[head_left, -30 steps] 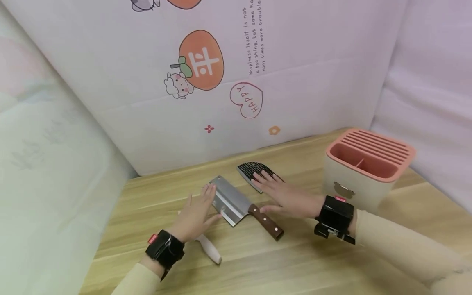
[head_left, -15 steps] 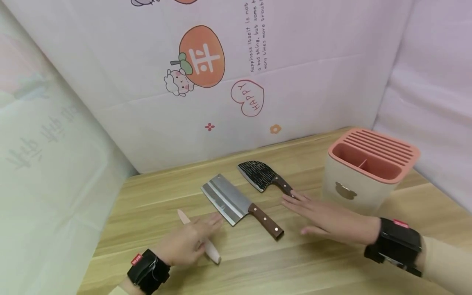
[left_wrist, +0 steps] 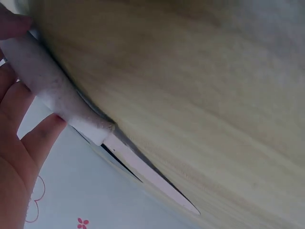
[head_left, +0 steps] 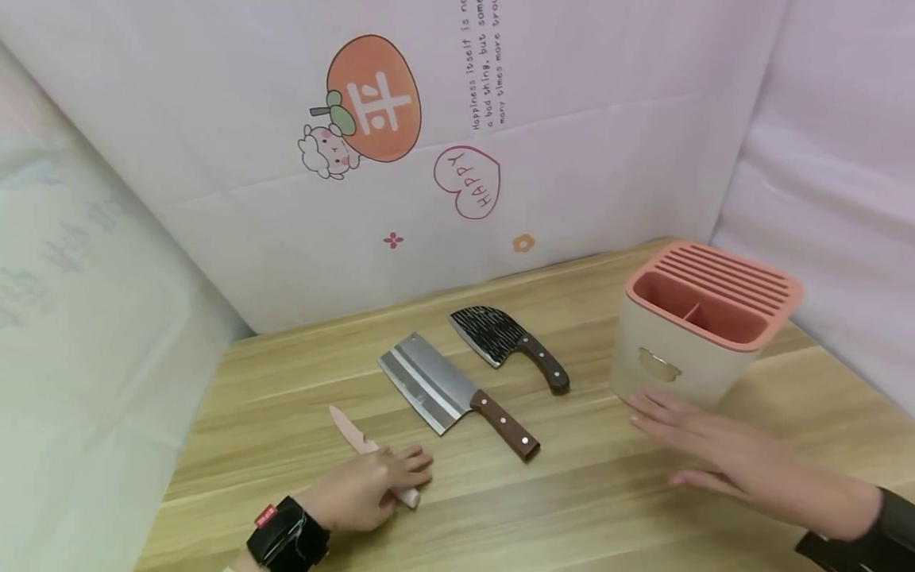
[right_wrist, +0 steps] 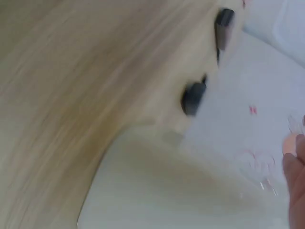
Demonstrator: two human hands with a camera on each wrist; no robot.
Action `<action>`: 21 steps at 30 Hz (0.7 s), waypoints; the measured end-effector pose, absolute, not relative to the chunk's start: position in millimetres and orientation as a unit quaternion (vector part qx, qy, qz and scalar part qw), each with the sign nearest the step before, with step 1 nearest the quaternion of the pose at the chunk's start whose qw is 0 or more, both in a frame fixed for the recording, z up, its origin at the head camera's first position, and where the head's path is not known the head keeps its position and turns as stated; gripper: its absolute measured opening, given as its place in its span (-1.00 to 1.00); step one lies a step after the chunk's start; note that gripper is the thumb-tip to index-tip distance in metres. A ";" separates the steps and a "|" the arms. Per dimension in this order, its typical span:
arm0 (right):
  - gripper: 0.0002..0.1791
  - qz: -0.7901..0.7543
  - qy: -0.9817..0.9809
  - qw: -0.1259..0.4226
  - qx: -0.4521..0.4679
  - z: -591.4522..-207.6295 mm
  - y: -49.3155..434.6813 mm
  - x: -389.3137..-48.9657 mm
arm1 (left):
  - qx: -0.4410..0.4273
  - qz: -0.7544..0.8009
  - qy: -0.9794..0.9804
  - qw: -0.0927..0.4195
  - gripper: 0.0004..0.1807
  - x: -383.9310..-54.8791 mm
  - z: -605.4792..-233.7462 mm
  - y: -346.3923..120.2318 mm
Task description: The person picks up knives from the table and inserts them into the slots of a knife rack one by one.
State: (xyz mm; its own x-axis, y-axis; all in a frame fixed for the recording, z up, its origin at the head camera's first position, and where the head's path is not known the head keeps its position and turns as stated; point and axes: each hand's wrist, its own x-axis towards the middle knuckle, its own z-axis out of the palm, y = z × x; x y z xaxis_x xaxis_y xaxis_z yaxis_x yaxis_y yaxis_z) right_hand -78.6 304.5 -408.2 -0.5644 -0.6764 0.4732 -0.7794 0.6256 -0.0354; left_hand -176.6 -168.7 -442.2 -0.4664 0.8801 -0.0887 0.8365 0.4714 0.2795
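Observation:
On the wooden table, a small fruit knife (head_left: pixel 348 429) with a pale pink blade points to the back left. My left hand (head_left: pixel 360 488) lies over its handle. In the left wrist view the thumb and fingers are on either side of the whitish handle (left_wrist: pixel 57 90), and the blade stays uncovered. To the right lies a broad cleaver (head_left: pixel 429 384) with a brown riveted handle; behind it is a shorter knife (head_left: pixel 489 332) with a dark patterned blade. Fingers extended, my right hand (head_left: pixel 736 461) hovers before the cream knife holder (head_left: pixel 632 349), holding nothing.
The holder's coral top (head_left: pixel 729 266) has narrow slots at the back and two compartments in front. A white printed cloth (head_left: pixel 250 238) stands as a wall behind the table (head_left: pixel 272 429), with more cloth at both sides.
My left hand has come down from beside the cleaver's blade onto the fruit knife's handle. My right hand has moved right, away from the dark-bladed knife, to the front of the holder.

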 end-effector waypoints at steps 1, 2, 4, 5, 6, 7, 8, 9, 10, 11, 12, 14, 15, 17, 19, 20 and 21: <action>-0.34 0.136 -0.866 0.236 0.419 -406.0 307.2 -76.5 | 0.506 0.101 0.850 0.106 -0.34 -176.7 -442.1 -169.8; -0.33 0.150 -0.860 0.255 0.416 -402.9 310.2 -73.7 | 0.507 0.102 0.850 0.102 -0.36 -176.9 -442.1 -171.3; -0.32 0.171 -0.853 0.293 0.396 -395.3 317.1 -67.5 | 0.504 0.108 0.852 0.096 -0.39 -177.1 -442.0 -174.6; -0.32 0.179 -0.851 0.313 0.382 -391.2 320.5 -65.1 | 0.503 0.111 0.852 0.092 -0.40 -177.3 -441.9 -176.2; -0.33 0.188 -0.843 0.339 0.373 -387.4 323.9 -63.9 | 0.502 0.112 0.853 0.089 -0.40 -177.4 -441.7 -177.7; -0.32 0.197 -0.839 0.361 0.357 -384.3 327.8 -62.7 | 0.500 0.113 0.854 0.087 -0.41 -177.6 -441.6 -179.0; -0.33 0.206 -0.833 0.385 0.338 -381.6 331.5 -61.7 | 0.499 0.113 0.855 0.086 -0.42 -177.7 -441.2 -179.9; -0.33 0.215 -0.827 0.408 0.321 -380.4 335.7 -61.9 | 0.498 0.113 0.855 0.086 -0.42 -177.8 -440.8 -180.6; -0.32 0.224 -0.821 0.430 0.301 -380.6 339.9 -63.0 | 0.498 0.113 0.855 0.087 -0.43 -177.8 -440.1 -180.8; -0.31 0.230 -0.819 0.447 0.277 -382.1 344.5 -64.5 | 0.498 0.113 0.855 0.088 -0.43 -177.9 -439.7 -180.9; -0.32 0.243 -0.821 0.453 0.248 -384.7 349.5 -65.6 | 0.498 0.112 0.855 0.092 -0.43 -178.0 -439.3 -180.7; -0.42 0.276 -0.837 0.435 0.185 -391.3 359.4 -67.8 | 0.499 0.110 0.854 0.098 -0.43 -178.6 -438.9 -179.9; -0.46 0.298 -0.845 0.416 0.156 -395.1 363.9 -69.6 | 0.499 0.110 0.854 0.099 -0.44 -178.9 -438.9 -179.4; -0.41 0.344 -0.855 0.372 0.108 -401.7 370.2 -73.9 | 0.500 0.111 0.853 0.102 -0.44 -179.5 -439.5 -178.4; -0.23 0.397 -0.850 0.336 0.089 -406.2 373.5 -79.7 | 0.499 0.116 0.853 0.103 -0.45 -180.4 -440.3 -178.1; -0.16 0.418 -0.845 0.322 0.084 -407.5 374.5 -82.7 | 0.499 0.120 0.852 0.103 -0.45 -180.9 -440.7 -178.1; -0.14 0.434 -0.840 0.316 0.084 -408.8 375.4 -85.6 | 0.499 0.124 0.852 0.102 -0.46 -181.5 -441.1 -178.1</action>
